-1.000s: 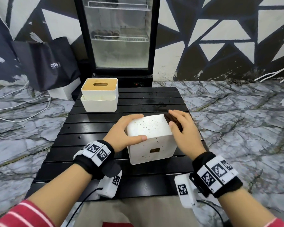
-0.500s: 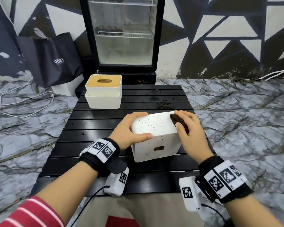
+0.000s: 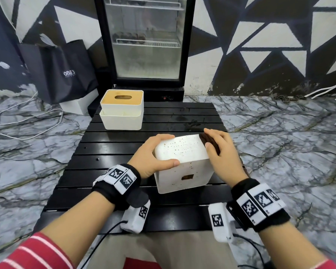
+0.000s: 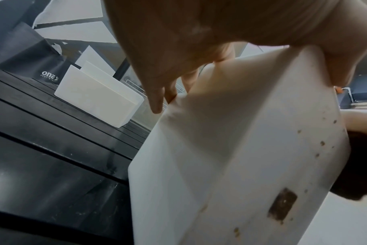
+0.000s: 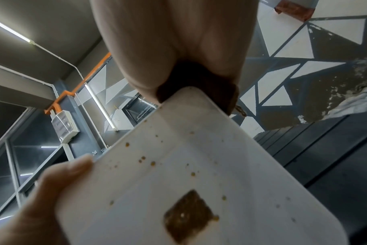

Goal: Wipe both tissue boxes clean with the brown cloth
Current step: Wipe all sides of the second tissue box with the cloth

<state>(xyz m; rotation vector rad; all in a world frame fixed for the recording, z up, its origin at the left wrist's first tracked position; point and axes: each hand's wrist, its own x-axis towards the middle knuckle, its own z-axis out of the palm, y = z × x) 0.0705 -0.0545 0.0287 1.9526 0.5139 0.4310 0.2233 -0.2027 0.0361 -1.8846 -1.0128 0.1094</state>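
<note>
While my left hand [image 3: 153, 156] clamps the speckled tissue box [image 3: 182, 162] on the counter [image 3: 109, 152], my right hand [image 3: 219, 150] presses the brown cloth [image 3: 207, 139] flat against its right side; I'd stroke firmly, steadying it.

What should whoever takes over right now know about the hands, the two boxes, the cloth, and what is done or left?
Left hand grips the near tissue box by its left side, steadying it on the black slatted table.
Right hand presses the brown cloth flat against that box's right side.
Brown specks show on its top and front faces, so it is not clean.
The far tissue box, with a tan lid, stands untouched at the table's back left.
Left: finish the near box, then wipe the far one.
</note>
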